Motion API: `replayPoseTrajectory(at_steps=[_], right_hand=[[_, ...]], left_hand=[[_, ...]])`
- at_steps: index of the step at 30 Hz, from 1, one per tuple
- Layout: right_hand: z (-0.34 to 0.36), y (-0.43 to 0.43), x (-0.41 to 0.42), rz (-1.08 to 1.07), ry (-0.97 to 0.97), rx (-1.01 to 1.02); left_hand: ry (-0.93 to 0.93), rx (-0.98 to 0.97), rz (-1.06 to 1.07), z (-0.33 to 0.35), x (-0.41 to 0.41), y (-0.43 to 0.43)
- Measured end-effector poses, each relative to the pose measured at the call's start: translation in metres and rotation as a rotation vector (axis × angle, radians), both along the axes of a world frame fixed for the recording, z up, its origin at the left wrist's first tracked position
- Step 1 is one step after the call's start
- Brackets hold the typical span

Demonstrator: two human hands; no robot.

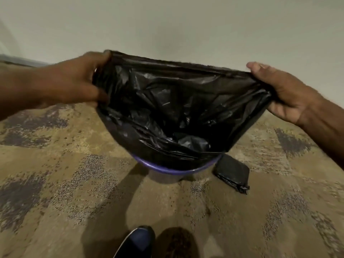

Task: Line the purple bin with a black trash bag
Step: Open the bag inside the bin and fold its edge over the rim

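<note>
While two hands hold, one bag [178, 108], one bin [173, 169]

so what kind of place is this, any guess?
Indoors, likely a hotel or office room, though that's a guess. Cues: patterned commercial-style carpet, a plain pale wall with a baseboard, and a small purple bin standing near the wall.

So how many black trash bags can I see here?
2: one open bag stretched between both hands over the purple bin, one folded bag on the carpet beside it.

Black trash bag [178, 108] hides most of purple bin [167, 169].
</note>
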State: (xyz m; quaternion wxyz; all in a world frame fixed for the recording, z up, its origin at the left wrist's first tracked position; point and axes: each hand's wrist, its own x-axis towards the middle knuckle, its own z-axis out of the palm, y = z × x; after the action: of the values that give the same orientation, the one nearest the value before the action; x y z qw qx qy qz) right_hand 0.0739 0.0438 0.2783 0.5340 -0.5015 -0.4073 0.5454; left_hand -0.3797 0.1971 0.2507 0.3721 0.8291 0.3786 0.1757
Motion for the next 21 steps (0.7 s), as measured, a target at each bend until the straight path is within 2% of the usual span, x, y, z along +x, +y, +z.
replayPoseTrajectory(at_steps=[2,4,6,8,9,11,13,16,18,21], right_hand=[[-0.006,0.007,-0.006,-0.086,-0.053,0.169],[-0.023,0.003,-0.011,-0.129,-0.398,0.257],[-0.045,-0.006,-0.011,-0.126,-0.813,0.261],[-0.062,-0.016,-0.005,-0.137,-1.086,0.300],[-0.068,-0.019,0.000,-0.134,-1.155,0.317],[-0.080,-0.021,0.007,-0.116,-1.174,0.285],[-0.090,-0.020,0.012,-0.076,-1.083,0.194],[-0.103,-0.013,0.011,-0.045,-0.891,0.090],[-0.113,-0.007,0.006,-0.132,-0.799,0.060],[-0.125,-0.002,-0.005,-0.232,-0.761,0.026]], left_hand=[[-0.048,0.154,0.060,0.014,0.025,-0.014],[-0.029,0.234,0.081,0.016,0.044,-0.032],[0.085,0.259,0.111,0.000,0.049,-0.054],[0.219,0.238,0.106,-0.024,0.044,-0.076],[0.277,0.204,0.101,-0.037,0.038,-0.083],[0.369,0.079,0.096,-0.057,0.026,-0.085],[0.433,0.014,0.061,-0.071,0.016,-0.081],[0.430,0.055,0.021,-0.081,0.017,-0.078],[0.437,0.087,0.046,-0.084,0.027,-0.083],[0.374,0.156,0.061,-0.093,0.035,-0.104]])
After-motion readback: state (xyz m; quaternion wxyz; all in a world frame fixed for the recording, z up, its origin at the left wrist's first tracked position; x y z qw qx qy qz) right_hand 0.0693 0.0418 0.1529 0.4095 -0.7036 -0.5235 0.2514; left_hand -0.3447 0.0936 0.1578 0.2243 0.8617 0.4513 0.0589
